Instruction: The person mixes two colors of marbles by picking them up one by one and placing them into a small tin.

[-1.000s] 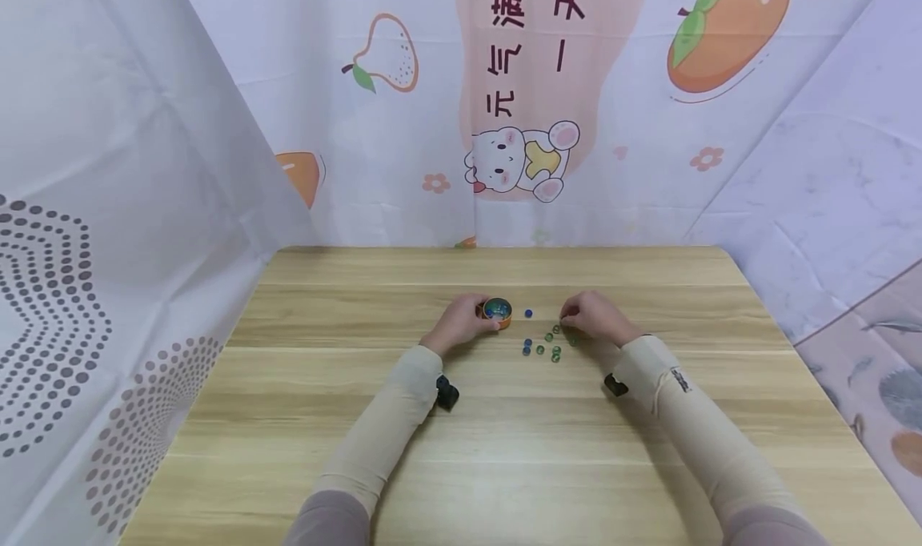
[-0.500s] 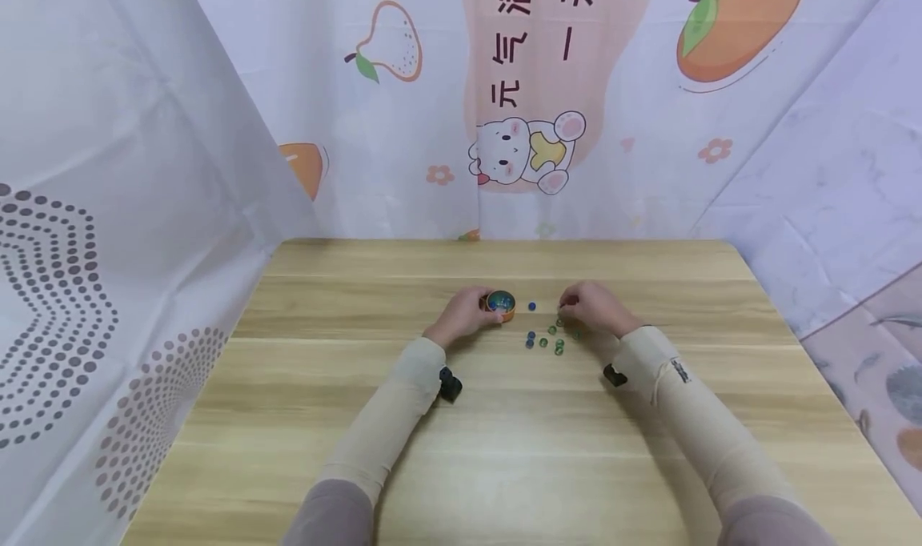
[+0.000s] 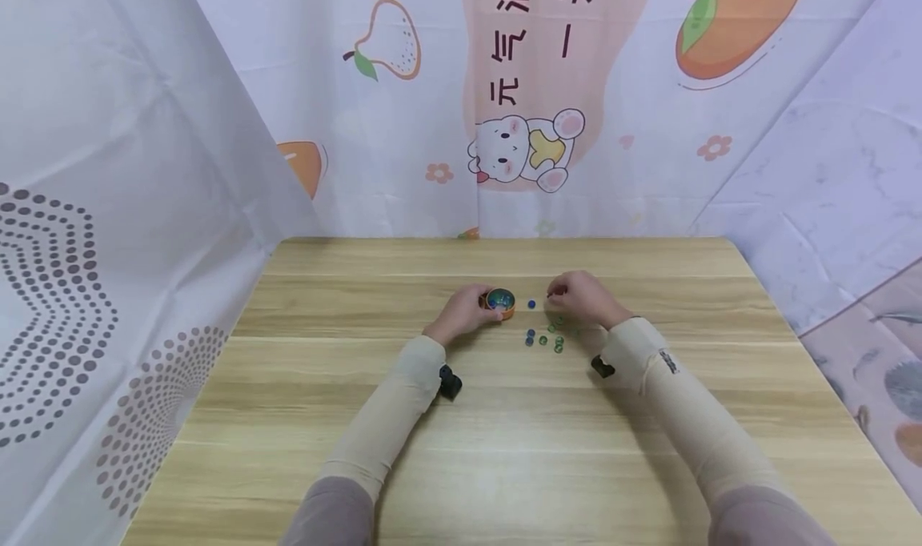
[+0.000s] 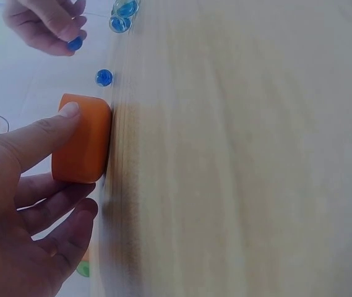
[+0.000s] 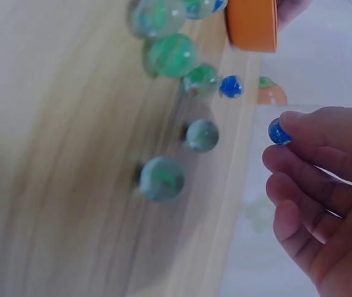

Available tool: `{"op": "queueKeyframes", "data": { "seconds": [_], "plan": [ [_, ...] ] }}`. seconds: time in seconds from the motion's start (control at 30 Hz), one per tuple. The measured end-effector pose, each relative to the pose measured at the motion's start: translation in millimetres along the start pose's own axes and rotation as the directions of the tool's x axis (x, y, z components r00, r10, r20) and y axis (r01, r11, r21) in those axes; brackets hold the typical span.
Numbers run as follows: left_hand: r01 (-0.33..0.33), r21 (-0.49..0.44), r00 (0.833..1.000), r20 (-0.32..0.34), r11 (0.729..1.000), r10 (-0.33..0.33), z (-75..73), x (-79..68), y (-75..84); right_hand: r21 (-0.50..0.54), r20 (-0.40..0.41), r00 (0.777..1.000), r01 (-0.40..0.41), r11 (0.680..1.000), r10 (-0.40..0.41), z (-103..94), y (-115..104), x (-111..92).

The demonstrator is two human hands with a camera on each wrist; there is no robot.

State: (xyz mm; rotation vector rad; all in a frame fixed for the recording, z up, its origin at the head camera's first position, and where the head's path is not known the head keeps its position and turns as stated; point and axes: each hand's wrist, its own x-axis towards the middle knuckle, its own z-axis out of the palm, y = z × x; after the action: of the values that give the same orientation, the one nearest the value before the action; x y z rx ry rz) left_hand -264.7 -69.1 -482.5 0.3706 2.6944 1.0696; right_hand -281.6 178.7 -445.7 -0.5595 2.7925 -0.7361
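Observation:
My left hand (image 3: pixel 461 312) grips a small round orange container (image 4: pixel 81 145) standing on the table, thumb on one side and fingers on the other. Blue and green marbles (image 3: pixel 499 299) show inside it in the head view. To its right, my right hand (image 3: pixel 587 296) pinches a blue marble (image 5: pixel 279 132) between thumb and forefinger, above the tabletop. A loose blue marble (image 3: pixel 531 304) lies between the container and the right hand. Nearer me are two more blue marbles (image 3: pixel 530 337) and several green marbles (image 5: pixel 173 55).
The wood-grain table (image 3: pixel 504 434) reaches back to a printed curtain (image 3: pixel 403 170). More patterned cloth (image 3: pixel 144 170) hangs on the left. A small black device (image 3: pixel 450 384) sits at the left wrist, and another black device (image 3: pixel 602 367) at the right.
My right hand has lifted from beside the green marbles and moved left, toward the container, with the blue marble in its fingers. The left hand still holds the container in place.

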Motion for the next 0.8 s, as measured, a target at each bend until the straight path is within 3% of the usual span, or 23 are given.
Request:
{"op": "queueKeyframes", "data": {
  "seconds": [0.33,0.8],
  "plan": [
    [0.002,0.012,1.0,0.002,1.0,-0.002,-1.0,0.2,0.1,0.001,-0.028,0.998,0.051,0.999,-0.051,2.0,-13,8],
    [0.004,0.008,1.0,0.0,1.0,-0.004,0.5,0.5,-0.1,-0.023,0.007,0.993,0.117,0.993,-0.117,9.1,-31,16]
  ]
}}
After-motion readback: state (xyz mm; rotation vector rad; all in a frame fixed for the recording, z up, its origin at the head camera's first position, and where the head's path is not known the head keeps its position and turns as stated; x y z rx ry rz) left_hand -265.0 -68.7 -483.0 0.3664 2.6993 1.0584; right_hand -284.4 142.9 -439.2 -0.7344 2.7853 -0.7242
